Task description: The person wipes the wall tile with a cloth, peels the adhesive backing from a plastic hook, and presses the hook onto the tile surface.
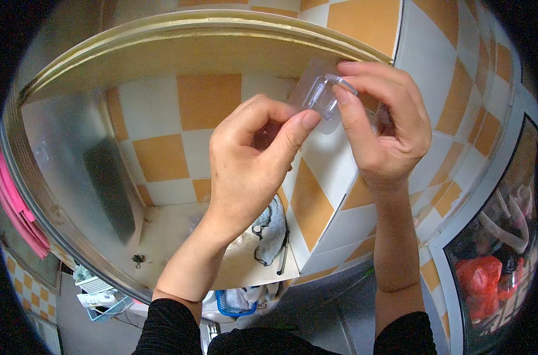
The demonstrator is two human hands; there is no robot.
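Up near the tiled wall corner, both of my hands are on a clear plastic piece [323,97], which has a flat see-through backing and a raised, curved part. My left hand [245,157] pinches its lower left edge between thumb and bent index finger. From the other side my right hand [393,121] grips the rounded lip with thumb and fingertips. The backing's upper part lies in front of the shelf's underside; whether it touches the shelf or the wall I cannot tell.
A pale shelf edge [209,22] runs above my hands. On the lower board [177,222] lie a black binder clip [139,260] and a grey cloth [272,228] with dark cord. Further down stands a blue basket [236,310]. A red bag [479,283] shows at right, pink cloth [19,207] at left.
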